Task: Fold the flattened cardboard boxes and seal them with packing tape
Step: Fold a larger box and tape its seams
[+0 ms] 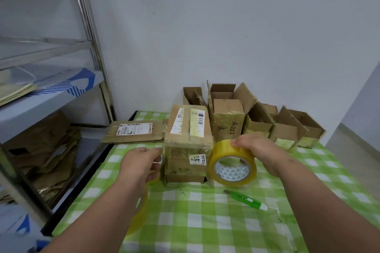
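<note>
Head view, near to far. Green plastic utility knife (pixel 245 200) lies on green-white checked cloth surface (pixel 205 222), near front, handy for cutting. Left hand (pixel 139 165) grip pinching clear tape strip end beside brown taped cardboard box (pixel 188 141) at surface middle; right hand (pixel 259 151) grip clasping glossy yellowish packing tape roll (pixel 232 163), keeping strip taut across box face. Open-topped cardboard boxes (pixel 259 121) line far edge; flattened cardboard box (pixel 133 131) at far left corner.

Green utility knife (pixel 245 200) on checked tablecloth (pixel 205 222)
</note>
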### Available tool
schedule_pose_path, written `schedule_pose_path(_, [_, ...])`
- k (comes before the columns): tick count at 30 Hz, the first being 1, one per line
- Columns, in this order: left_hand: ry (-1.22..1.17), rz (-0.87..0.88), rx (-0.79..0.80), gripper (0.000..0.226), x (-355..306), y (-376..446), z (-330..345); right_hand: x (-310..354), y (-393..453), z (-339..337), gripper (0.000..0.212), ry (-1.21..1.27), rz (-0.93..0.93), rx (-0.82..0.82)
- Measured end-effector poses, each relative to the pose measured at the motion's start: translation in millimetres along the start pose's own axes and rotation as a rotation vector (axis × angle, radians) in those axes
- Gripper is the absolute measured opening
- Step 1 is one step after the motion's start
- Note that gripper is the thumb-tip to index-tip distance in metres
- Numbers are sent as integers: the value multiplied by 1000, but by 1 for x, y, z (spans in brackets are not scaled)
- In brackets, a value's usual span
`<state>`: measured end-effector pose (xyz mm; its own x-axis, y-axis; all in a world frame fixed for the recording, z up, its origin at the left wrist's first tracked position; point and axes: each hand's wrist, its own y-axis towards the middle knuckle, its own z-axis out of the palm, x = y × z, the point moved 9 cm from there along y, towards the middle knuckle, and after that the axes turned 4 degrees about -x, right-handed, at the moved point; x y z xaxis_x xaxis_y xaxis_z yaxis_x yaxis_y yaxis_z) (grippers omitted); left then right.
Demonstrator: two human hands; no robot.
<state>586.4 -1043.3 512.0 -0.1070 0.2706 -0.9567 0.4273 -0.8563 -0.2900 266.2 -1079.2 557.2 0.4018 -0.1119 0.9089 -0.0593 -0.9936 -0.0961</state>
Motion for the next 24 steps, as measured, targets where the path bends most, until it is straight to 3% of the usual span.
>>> schedule_pose_path(4, [59,-9,22,14,1,-2,8,1,-2,8,32,18,-5,2])
schedule_pose_path(13, [153,72,-87,49,-17,-7,5,-2,-11,7,29,52,-27,-86])
schedule_pose_path(17, [145,301,-1,20,-36,-14,15,-2,-15,17,13,45,-41,-75])
schedule_pose_path(20, [254,415,-14,25,-42,-18,14,3,-17,22,13,19,-98,-105])
schedule_pose_path(24, [341,435,-7,22,-37,-19,15,10,-22,25,27,-130,-189,-165])
